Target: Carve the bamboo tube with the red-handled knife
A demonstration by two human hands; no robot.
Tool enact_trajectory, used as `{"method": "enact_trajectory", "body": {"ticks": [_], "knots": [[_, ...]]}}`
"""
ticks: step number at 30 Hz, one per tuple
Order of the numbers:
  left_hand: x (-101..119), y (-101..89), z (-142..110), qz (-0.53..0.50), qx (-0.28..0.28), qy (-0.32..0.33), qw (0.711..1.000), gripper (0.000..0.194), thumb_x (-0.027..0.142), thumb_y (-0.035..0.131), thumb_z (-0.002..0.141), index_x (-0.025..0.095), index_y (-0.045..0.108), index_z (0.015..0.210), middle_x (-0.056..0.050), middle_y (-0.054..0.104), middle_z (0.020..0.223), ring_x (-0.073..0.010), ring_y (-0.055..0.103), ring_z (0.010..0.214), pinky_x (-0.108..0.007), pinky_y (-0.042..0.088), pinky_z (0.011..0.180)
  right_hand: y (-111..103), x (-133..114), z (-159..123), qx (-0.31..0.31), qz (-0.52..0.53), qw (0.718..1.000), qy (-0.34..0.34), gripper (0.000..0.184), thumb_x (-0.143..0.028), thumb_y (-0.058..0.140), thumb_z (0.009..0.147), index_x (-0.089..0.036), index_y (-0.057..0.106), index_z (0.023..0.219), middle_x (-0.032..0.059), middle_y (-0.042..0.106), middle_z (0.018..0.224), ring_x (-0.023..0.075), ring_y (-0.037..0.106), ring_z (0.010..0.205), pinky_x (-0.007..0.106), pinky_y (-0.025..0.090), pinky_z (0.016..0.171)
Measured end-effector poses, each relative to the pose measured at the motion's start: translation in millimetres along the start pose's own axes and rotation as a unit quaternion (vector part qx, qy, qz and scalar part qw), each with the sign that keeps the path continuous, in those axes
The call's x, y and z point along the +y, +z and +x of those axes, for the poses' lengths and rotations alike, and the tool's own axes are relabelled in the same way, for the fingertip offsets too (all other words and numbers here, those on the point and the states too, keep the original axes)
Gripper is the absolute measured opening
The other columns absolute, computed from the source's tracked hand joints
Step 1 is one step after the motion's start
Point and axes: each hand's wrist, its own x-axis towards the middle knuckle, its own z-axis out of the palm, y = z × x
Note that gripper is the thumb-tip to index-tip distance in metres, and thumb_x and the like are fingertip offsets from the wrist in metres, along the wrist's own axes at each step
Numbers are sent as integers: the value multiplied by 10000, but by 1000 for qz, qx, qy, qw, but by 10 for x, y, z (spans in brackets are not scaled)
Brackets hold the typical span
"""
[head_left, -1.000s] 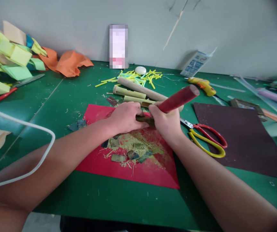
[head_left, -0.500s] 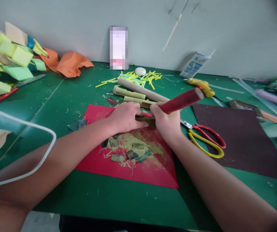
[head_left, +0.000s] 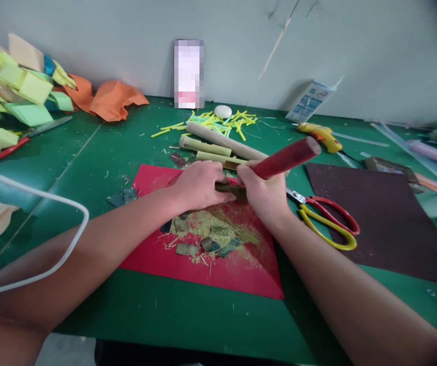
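Note:
My right hand is wrapped round a tool with a thick red handle, which slants up to the right. The tool's working end is hidden. My left hand is closed beside it, fingers curled down out of sight. A dark brownish strip shows between the two hands; whether it belongs to the tool I cannot tell. Both hands are over a red sheet strewn with yellowish dust, splinters and dark chips. Just beyond them lie pale green bamboo-like pieces and a greyish stick.
Scissors with red and yellow handles lie right of my right hand, partly on a dark sheet. A yellow glue gun is behind. Folded papers are heaped at left. A white bar crosses before my left forearm.
The view has shifted slightly. Both hands keep nearly the same place and grip, and the chips on the red sheet look unchanged.

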Motion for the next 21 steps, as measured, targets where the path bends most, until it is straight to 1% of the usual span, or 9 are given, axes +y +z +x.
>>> {"method": "enact_trajectory", "body": {"ticks": [4, 7, 9, 12, 14, 15, 17, 19, 21], "knots": [[6, -1, 7, -2, -1, -2, 1000, 287, 466, 727, 830, 185, 771, 873, -49, 633, 822, -204, 590, 814, -340, 416, 706, 5, 9, -4, -4, -19, 1000, -6, 291, -186, 559, 731, -229, 393, 496, -53, 384, 486, 100, 356, 508, 281, 296, 492], [4, -5, 5, -6, -2, -2, 1000, 283, 462, 724, 831, 183, 763, 855, -46, 626, 813, -200, 585, 806, -336, 415, 708, 16, 14, -15, 2, -35, 999, -20, 292, -200, 562, 741, -229, 389, 507, -54, 380, 502, 101, 356, 521, 281, 314, 505], [-5, -8, 3, -11, -4, 2, 1000, 302, 472, 714, 837, 171, 752, 831, -51, 623, 819, -201, 584, 813, -337, 416, 718, 24, 7, -34, 3, -40, 999, -35, 279, -205, 568, 738, -230, 393, 522, -50, 402, 520, 105, 372, 530, 281, 336, 518], [-28, -16, 4, -23, -5, 12, 1000, 321, 479, 713, 834, 161, 731, 796, -55, 619, 830, -206, 582, 827, -344, 416, 717, 20, -16, -71, -24, -48, 997, -56, 272, -190, 569, 726, -232, 391, 524, -39, 435, 530, 110, 401, 537, 283, 359, 531], [-39, -21, 7, -27, -10, 14, 999, 316, 479, 710, 834, 167, 727, 788, -49, 614, 821, -202, 575, 809, -344, 407, 692, 6, -28, -91, -50, -46, 996, -55, 309, -178, 563, 724, -234, 355, 502, -42, 395, 506, 105, 373, 521, 279, 339, 511], [-42, -23, 9, -27, -13, 14, 999, 313, 481, 705, 837, 172, 731, 792, -45, 613, 815, -199, 571, 797, -342, 401, 680, -3, -32, -95, -53, -40, 997, -50, 325, -178, 562, 723, -236, 339, 494, -46, 370, 496, 103, 353, 512, 277, 323, 498], [-39, -24, 11, -21, -14, 10, 1000, 308, 484, 704, 837, 179, 741, 808, -42, 618, 816, -194, 572, 789, -339, 396, 677, -18, -33, -89, -36, -21, 999, -34, 331, -178, 564, 719, -236, 335, 487, -52, 341, 485, 99, 332, 502, 276, 300, 482], [-30, -22, 10, -10, -8, 7, 1000, 297, 478, 716, 827, 184, 753, 833, -43, 628, 825, -194, 580, 799, -337, 401, 694, -26, -32, -65, 1, -3, 1000, -14, 314, -166, 553, 711, -236, 350, 482, -54, 339, 474, 98, 328, 495, 278, 292, 479], [-19, -18, 9, -2, -1, 5, 1000, 295, 478, 728, 817, 186, 760, 840, -46, 633, 823, -199, 585, 804, -340, 408, 708, -26, -34, -33, 11, -2, 1000, 3, 309, -160, 547, 709, -237, 355, 479, -54, 342, 466, 98, 328, 492, 280, 282, 475]]}}
